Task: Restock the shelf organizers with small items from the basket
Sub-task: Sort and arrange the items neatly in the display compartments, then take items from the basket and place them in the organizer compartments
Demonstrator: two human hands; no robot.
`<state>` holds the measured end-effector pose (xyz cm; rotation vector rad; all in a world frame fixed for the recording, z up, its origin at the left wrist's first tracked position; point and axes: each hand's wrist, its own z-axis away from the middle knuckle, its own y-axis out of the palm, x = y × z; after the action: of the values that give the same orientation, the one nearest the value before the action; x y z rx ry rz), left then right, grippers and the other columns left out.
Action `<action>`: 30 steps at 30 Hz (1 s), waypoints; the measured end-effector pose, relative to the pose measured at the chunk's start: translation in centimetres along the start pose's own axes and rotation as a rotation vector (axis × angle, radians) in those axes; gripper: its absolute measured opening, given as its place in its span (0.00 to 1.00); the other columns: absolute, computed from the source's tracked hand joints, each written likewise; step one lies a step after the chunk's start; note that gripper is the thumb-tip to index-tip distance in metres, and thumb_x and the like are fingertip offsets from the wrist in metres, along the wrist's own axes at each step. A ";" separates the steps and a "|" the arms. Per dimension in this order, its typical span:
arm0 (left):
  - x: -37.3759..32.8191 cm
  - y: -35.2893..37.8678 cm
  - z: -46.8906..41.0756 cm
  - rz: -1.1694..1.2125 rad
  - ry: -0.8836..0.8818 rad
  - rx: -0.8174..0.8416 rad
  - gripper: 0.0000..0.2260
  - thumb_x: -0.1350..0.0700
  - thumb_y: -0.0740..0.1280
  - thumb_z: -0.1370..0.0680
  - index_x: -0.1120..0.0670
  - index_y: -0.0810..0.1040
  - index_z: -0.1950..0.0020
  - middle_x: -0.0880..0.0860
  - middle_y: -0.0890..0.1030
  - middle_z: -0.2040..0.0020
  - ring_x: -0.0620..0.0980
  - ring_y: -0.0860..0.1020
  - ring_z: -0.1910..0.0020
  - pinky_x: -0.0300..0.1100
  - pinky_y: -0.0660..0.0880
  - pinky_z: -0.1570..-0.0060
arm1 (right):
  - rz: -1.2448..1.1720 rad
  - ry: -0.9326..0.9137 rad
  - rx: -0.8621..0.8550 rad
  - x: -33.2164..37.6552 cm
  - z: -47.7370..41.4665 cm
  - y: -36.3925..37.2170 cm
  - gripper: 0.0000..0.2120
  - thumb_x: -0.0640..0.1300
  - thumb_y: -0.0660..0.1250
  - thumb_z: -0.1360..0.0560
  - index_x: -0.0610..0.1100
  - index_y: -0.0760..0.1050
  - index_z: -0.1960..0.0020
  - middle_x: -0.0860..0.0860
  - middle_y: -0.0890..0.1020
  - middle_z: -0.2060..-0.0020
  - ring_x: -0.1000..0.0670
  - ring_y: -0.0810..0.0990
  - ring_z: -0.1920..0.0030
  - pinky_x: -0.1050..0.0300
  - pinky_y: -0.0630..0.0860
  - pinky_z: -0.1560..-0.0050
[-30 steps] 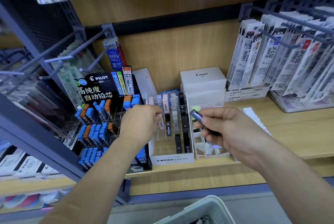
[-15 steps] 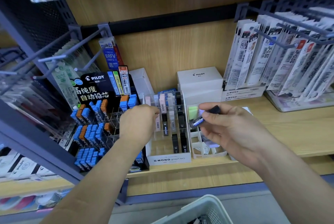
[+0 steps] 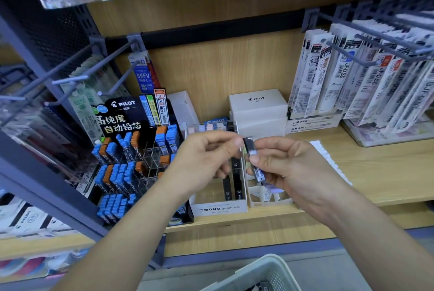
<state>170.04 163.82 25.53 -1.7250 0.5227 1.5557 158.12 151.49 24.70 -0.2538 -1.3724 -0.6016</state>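
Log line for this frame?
step: pre-place | right hand: pinches lead case | left hand: at case top, contact unclear | near: MONO organizer

Lead display rack (image 3: 131,161) at left end of shelf (image 3: 375,173). MONO organizer (image 3: 218,208) just right of it, small divided tray (image 3: 270,201) right again. Stacked boxes (image 3: 258,107) behind organizer, against back wall. Refill packs (image 3: 352,74) hang far right, above flat refill boxes (image 3: 312,124). Left hand (image 3: 206,161) and right hand (image 3: 293,166) meet before organizer, lead case (image 3: 252,157) between them. Basket (image 3: 258,274) nearest, below shelf.

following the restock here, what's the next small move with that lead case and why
Probably lower the lead case into a bare front slot of the MONO organizer: the right hand pinches it in front of that box, with the left hand at its top.
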 end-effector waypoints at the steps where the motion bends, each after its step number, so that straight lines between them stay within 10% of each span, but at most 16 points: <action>1: 0.0 0.2 0.2 0.028 -0.009 0.029 0.08 0.56 0.69 0.25 0.54 0.82 0.47 0.51 0.83 0.65 0.47 0.76 0.69 0.37 0.76 0.69 | 0.022 -0.006 0.020 -0.1 0.0 0.2 0.12 0.37 0.75 0.35 0.43 0.80 0.52 0.47 0.86 0.62 0.50 0.81 0.64 0.60 0.72 0.65; 7: 0.2 -1.1 -0.2 0.092 -0.012 -0.122 0.06 0.64 0.72 0.29 0.61 0.82 0.52 0.57 0.82 0.64 0.48 0.80 0.67 0.38 0.79 0.63 | 0.156 -0.026 -0.032 -0.8 -0.1 0.7 0.04 0.37 0.72 0.27 0.45 0.81 0.58 0.49 0.83 0.65 0.55 0.80 0.64 0.62 0.73 0.63; 12: 2.5 -3.4 -1.8 -0.313 0.040 -0.351 0.07 0.61 0.74 0.28 0.49 0.82 0.56 0.50 0.83 0.64 0.47 0.83 0.64 0.44 0.81 0.55 | 0.168 -0.006 -0.192 -0.5 -0.5 -0.7 0.07 0.35 0.67 0.24 0.44 0.82 0.56 0.47 0.84 0.61 0.54 0.79 0.63 0.62 0.73 0.65; 21: 4.9 -2.3 -2.8 -0.750 0.080 -0.226 0.11 0.56 0.68 0.23 0.52 0.82 0.41 0.51 0.84 0.47 0.47 0.80 0.48 0.39 0.74 0.43 | 0.228 0.029 -0.143 -0.9 -0.3 -1.1 0.08 0.33 0.64 0.23 0.42 0.81 0.55 0.48 0.82 0.65 0.56 0.78 0.70 0.62 0.73 0.66; 30: 5.5 -2.0 -3.3 -1.094 0.196 -0.166 0.10 0.57 0.67 0.22 0.54 0.79 0.42 0.53 0.81 0.52 0.54 0.78 0.50 0.46 0.75 0.51 | 0.447 0.121 0.006 -1.7 0.5 -2.3 0.07 0.36 0.64 0.22 0.43 0.81 0.53 0.47 0.84 0.63 0.54 0.80 0.67 0.62 0.73 0.65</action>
<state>174.66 163.63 20.66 -1.7953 -0.4481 0.6475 156.28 150.29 22.74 -0.4946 -1.1508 -0.2355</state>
